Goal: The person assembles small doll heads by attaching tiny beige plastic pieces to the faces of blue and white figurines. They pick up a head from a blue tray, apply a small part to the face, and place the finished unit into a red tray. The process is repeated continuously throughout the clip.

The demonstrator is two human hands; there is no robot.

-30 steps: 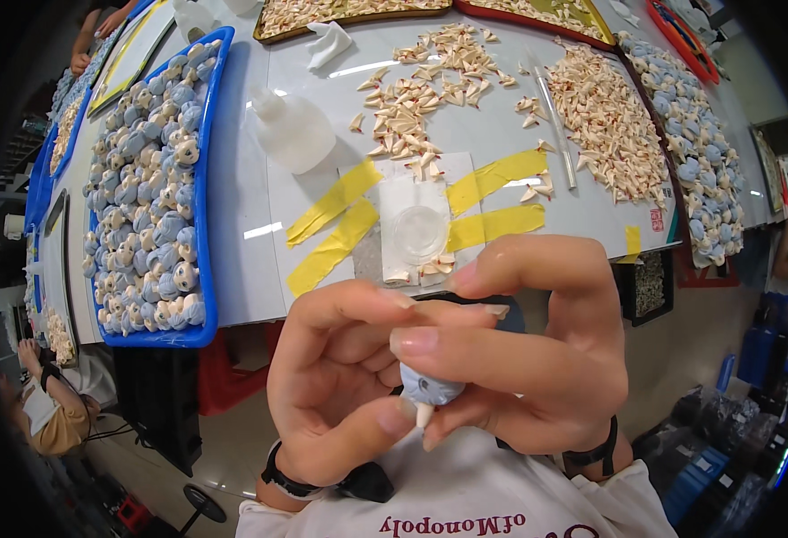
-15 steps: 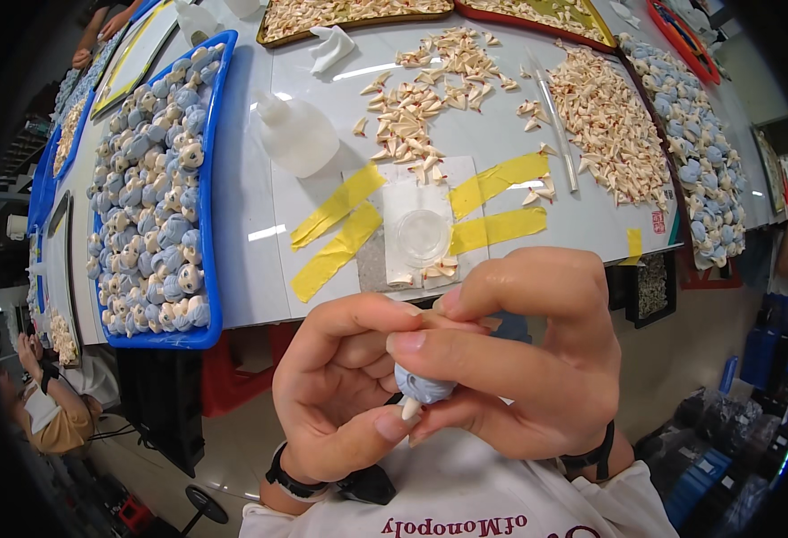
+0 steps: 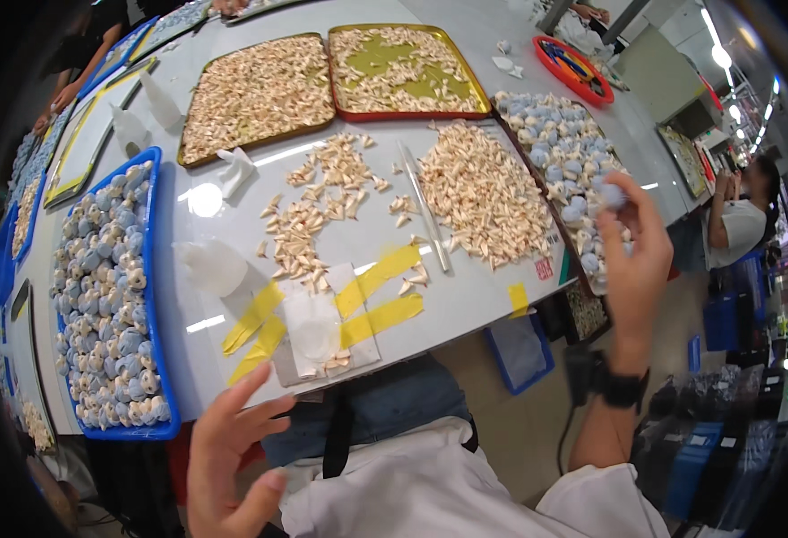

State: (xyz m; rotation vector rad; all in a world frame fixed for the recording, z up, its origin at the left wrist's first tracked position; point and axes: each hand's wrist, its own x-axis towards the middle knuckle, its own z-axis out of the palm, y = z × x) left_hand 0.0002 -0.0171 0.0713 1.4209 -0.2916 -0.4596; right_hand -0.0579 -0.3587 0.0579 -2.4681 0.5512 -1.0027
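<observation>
My right hand reaches over the tray at the right and pinches a small doll head with light-blue hair between thumb and fingers. Below it, several similar blue-and-cream doll heads fill that tray. My left hand is at the near edge of the table, fingers spread and holding nothing. Closest to it is a taped-down white pad with a round clear dish on it and a few small cream pointed pieces at its near side.
A blue tray of doll heads stands at the left, a white squeeze bottle beside it. Loose cream pieces lie heaped near a clear tube. Two metal trays of pieces and a red basket stand farther back.
My hands have parted from working together on the doll head. The right one has carried a head over to the right tray; the left has opened and lowered. The view has swung to the right.
</observation>
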